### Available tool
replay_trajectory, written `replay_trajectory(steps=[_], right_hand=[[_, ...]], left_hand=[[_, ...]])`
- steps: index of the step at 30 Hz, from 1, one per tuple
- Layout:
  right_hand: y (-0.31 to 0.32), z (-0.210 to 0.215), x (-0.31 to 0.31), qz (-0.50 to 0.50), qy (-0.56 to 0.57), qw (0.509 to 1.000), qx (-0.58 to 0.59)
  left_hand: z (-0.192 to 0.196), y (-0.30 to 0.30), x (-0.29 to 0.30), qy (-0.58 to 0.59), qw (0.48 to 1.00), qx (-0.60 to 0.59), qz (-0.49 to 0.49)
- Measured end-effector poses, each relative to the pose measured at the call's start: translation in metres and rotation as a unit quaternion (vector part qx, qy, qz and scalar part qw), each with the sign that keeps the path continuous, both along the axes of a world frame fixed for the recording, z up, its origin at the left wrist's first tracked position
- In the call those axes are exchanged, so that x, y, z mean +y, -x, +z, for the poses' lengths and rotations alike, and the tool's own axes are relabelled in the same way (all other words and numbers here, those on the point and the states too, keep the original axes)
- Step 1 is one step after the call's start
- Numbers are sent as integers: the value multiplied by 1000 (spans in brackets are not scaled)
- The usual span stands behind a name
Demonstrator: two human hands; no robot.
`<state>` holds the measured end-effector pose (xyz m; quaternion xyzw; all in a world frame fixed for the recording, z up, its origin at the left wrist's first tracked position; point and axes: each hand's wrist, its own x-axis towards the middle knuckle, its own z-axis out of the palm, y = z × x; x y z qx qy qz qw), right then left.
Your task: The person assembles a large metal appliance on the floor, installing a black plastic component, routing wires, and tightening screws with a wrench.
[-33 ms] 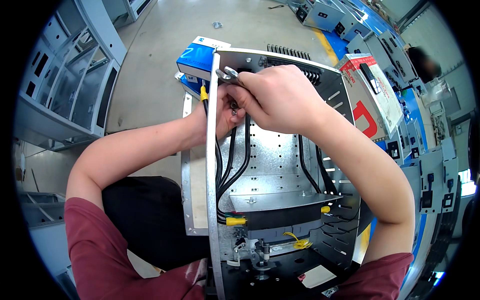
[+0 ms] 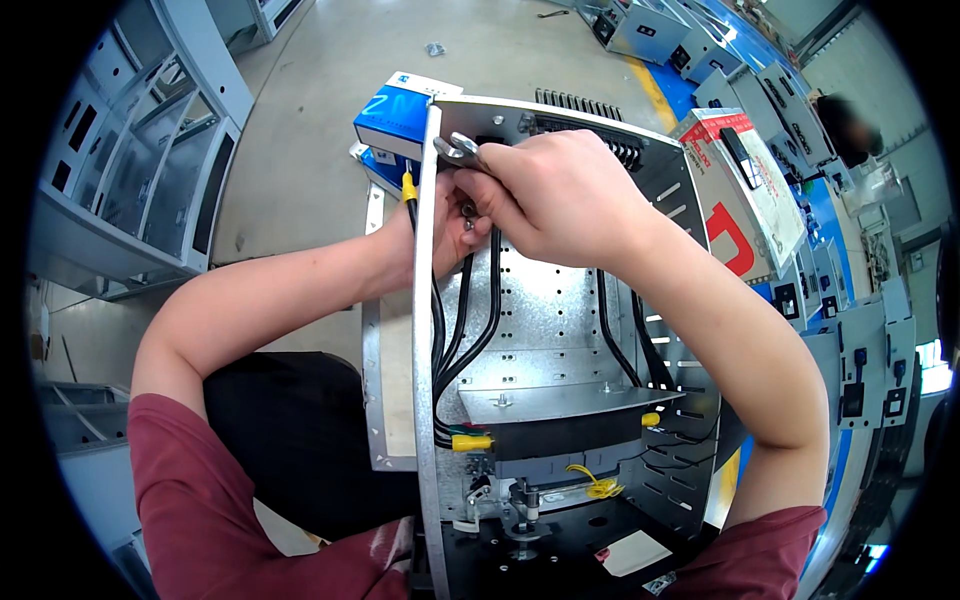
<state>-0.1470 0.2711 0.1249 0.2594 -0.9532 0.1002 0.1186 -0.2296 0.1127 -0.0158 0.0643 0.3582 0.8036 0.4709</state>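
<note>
My right hand [image 2: 560, 195] is closed round an open-ended wrench [image 2: 461, 150], whose jaws stick out past the thumb near the top left corner of the metal cabinet [image 2: 428, 330]. Beneath it, my left hand [image 2: 455, 220] reaches inside past the cabinet's left edge, fingers curled at a small metal fastener [image 2: 467, 212]. Whether that is a bolt or a nut I cannot make out. Black cables [image 2: 494, 290] run down from just below both hands. Left of the edge, a cable end with a yellow sleeve [image 2: 409, 187] stands upright beside my left wrist.
Lower in the cabinet lie a metal shelf plate [image 2: 560, 402], yellow-sleeved cable ends [image 2: 472, 442] and a yellow wire bundle [image 2: 602, 487]. Blue and white boxes [image 2: 395, 115] stand behind its left corner. A red and white carton [image 2: 735, 200] is at right, with grey cabinets [image 2: 150, 160] at left.
</note>
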Motion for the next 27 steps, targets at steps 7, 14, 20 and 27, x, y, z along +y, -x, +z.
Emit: replay_trajectory(steps=[7,14,20,27], right_hand=[[0,0,-1,-2,7,1000,0],[1,-1,1,4,10,1000,0],[2,-3,0,-3,-3,1000,0],[2,-2,0,1,-1,1000,4]], left_hand=[[7,-5,-1,-7,1000,2,7],[16,-9,-1,-6,999,-26,28],[17,-11,-2,-7,999,-27,37],[11,-8,0,16,999,-37,36]])
